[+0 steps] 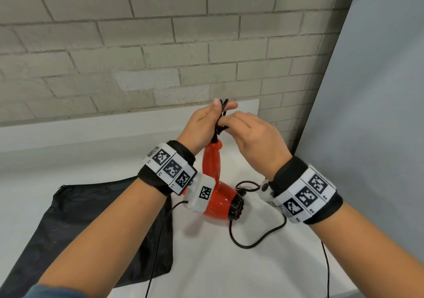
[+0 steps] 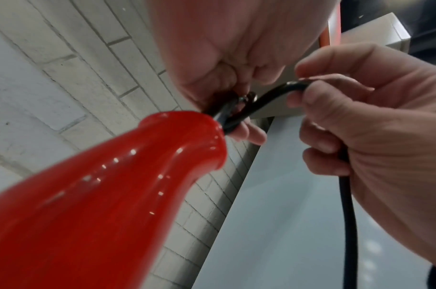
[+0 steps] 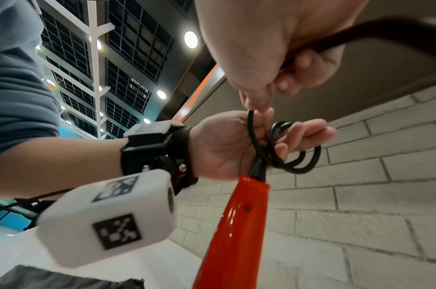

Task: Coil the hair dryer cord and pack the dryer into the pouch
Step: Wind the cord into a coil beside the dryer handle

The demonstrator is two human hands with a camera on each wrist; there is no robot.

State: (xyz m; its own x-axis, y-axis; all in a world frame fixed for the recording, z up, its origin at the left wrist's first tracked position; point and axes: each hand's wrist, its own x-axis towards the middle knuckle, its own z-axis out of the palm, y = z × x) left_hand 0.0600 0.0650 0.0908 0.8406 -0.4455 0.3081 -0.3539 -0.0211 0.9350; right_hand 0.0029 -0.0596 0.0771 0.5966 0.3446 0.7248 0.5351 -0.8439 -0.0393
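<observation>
The red hair dryer (image 1: 219, 202) stands with its barrel on the white table (image 1: 229, 265) and its handle (image 3: 236, 224) pointing up. My left hand (image 1: 221, 108) holds small loops of the black cord (image 3: 293, 159) just above the handle's end, with the loops wound round its fingers. My right hand (image 1: 223, 123), close beside it, pinches the cord (image 2: 271, 97) and lets it run down through the curled fingers (image 2: 323, 150). The rest of the cord (image 1: 261, 240) lies slack on the table right of the dryer. The black pouch (image 1: 91, 229) lies flat at the left.
A grey brick wall (image 1: 160, 45) rises behind the table, and a pale grey panel (image 1: 378, 91) closes off the right side. Thin black cables (image 1: 156, 252) hang from both wrist cameras towards the table's near edge.
</observation>
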